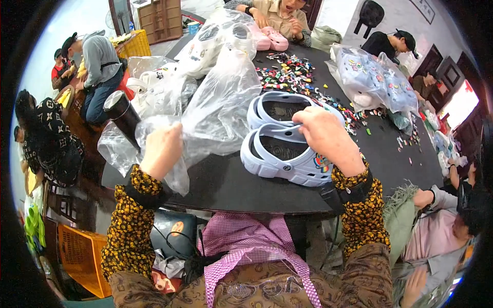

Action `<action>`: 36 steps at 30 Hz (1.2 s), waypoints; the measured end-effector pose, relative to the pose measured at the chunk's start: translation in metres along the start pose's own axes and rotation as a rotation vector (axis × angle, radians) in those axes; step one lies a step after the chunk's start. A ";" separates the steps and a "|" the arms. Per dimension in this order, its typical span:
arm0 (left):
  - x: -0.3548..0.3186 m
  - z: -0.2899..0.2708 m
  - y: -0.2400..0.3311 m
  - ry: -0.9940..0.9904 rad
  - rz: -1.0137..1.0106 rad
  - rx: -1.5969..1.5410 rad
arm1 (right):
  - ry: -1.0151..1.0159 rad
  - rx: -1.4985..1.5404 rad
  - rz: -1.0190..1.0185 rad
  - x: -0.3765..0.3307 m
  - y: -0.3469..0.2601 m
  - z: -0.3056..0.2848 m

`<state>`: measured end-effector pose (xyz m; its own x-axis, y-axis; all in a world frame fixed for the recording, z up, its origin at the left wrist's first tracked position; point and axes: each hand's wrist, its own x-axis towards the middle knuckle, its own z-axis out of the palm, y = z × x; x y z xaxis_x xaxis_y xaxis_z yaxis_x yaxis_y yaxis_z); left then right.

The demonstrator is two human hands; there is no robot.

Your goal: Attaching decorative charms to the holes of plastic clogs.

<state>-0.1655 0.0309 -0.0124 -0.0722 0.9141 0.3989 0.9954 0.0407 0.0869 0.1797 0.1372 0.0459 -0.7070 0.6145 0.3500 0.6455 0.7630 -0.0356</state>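
Observation:
A pair of light blue clogs point(267, 163) stands side by side on the black table point(226, 192), heels toward the left. Small coloured charms show on the upper of the near clog. My right hand point(331, 136) is closed over the rims where the two shoes meet, fingers pinching them. To the left, my left hand point(162, 149) is closed in a fist on a clear plastic bag point(221, 115), whose loose film spreads over the table and hangs below my fist. A black cylindrical bottle point(122, 117) leans just behind that hand.
Many small coloured charms point(287, 72) lie scattered beyond the clogs. Bagged white clogs point(205, 49) are at the far left, bagged blue clogs point(364, 77) at the right. Across the table a person has pink clogs point(272, 39). An orange crate point(82, 256) stands lower left.

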 end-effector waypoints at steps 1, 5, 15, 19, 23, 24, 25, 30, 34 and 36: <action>0.005 -0.004 0.004 0.086 0.002 -0.006 | 0.003 -0.003 0.005 -0.003 0.005 0.004; 0.017 -0.043 0.022 0.341 0.051 0.226 | -0.009 -0.013 0.049 -0.014 0.021 0.023; 0.011 -0.090 0.053 0.545 0.165 0.078 | 0.466 0.073 -0.063 -0.005 -0.010 -0.009; 0.002 -0.100 0.088 0.490 0.290 -0.297 | 0.602 0.137 -0.106 -0.002 -0.040 -0.026; -0.011 -0.075 0.112 0.261 0.355 -0.979 | 0.479 0.491 -0.220 -0.001 -0.059 0.004; -0.016 -0.072 0.117 0.204 0.341 -1.029 | 0.424 0.609 -0.216 -0.003 -0.064 0.015; -0.020 -0.069 0.121 0.147 0.327 -1.078 | 0.367 0.725 -0.214 -0.005 -0.069 0.020; -0.014 -0.053 0.117 0.136 0.521 -1.082 | 0.439 1.109 -0.009 -0.009 -0.081 0.028; -0.013 -0.056 0.113 0.257 0.559 -0.648 | 0.346 1.387 0.013 -0.013 -0.076 0.026; -0.029 -0.044 0.107 0.118 0.444 -0.747 | 0.225 1.562 0.002 -0.016 -0.082 0.023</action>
<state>-0.0595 -0.0087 0.0259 0.2653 0.7333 0.6260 0.6345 -0.6216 0.4593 0.1319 0.0695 0.0215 -0.5595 0.6826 0.4701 -0.3776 0.2951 -0.8777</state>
